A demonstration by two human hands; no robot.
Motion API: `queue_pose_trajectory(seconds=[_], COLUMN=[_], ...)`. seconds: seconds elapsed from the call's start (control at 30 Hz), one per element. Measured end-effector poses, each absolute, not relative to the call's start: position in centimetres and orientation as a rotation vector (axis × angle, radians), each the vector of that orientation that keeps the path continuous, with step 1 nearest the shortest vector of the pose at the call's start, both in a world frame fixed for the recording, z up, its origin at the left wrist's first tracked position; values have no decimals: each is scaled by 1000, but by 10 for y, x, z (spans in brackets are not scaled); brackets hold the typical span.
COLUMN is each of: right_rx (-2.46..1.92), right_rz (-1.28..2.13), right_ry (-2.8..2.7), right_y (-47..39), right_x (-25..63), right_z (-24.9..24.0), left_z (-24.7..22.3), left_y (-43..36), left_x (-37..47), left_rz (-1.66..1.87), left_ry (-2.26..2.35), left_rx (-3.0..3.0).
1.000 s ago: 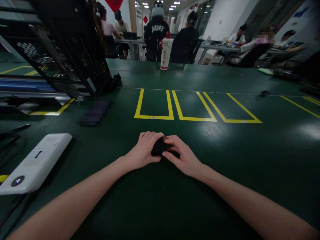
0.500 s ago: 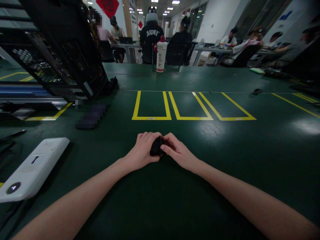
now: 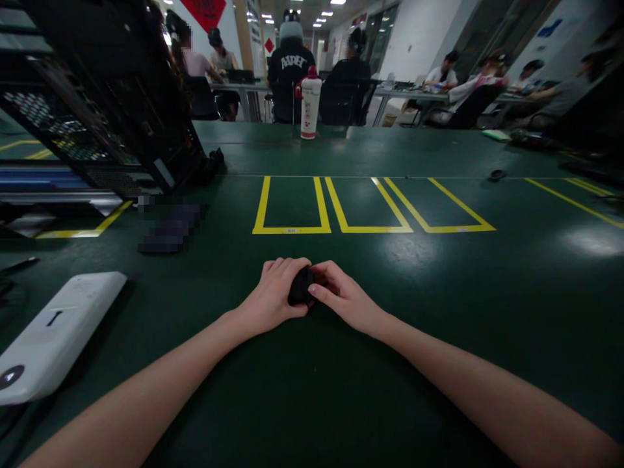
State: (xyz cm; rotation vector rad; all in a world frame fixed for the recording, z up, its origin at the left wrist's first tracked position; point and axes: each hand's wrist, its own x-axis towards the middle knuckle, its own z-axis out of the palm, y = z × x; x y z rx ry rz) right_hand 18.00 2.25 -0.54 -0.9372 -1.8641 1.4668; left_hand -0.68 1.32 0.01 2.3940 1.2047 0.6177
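Observation:
A small black object (image 3: 301, 286), too dark to identify, is held between both hands just above or on the green table (image 3: 312, 403). My left hand (image 3: 277, 290) wraps round its left side, thumb below and fingers over the top. From the right, my right hand (image 3: 342, 294) pinches its edge with thumb and fingertips; some of those fingers are hidden behind the object. Yellow tape outlines (image 3: 292, 231) lie on the table beyond the hands.
A white device (image 3: 63, 331) lies at the left, with a blurred dark item (image 3: 173, 227) behind it. An open black computer case (image 3: 121, 97) stands at the back left. A white bottle (image 3: 311, 107) stands at the far side. Several people sit beyond.
The view has shifted slightly, so most things appear a little further left. Both hands keep hold of the black object, and slightly more of its face shows between them.

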Motion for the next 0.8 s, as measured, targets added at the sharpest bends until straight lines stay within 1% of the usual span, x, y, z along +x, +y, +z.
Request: queue_pose_trajectory(seconds=[0.17, 0.37, 0.67, 0.8], right_rx=[-805, -886, -890, -957], right_rz=[1473, 1459, 1474, 1477], right_ry=[-1924, -1829, -1855, -1818], right_y=[23, 22, 21, 23], right_x=[185, 180, 180, 181], right_z=[-4, -4, -4, -7], left_z=[-3, 1, -4, 1], left_y=[14, 12, 14, 13], left_x=[-7, -7, -7, -7], left_rz=[674, 643, 662, 611], left_ry=[1212, 1187, 1199, 1199], left_rx=[2410, 2409, 2410, 2382])
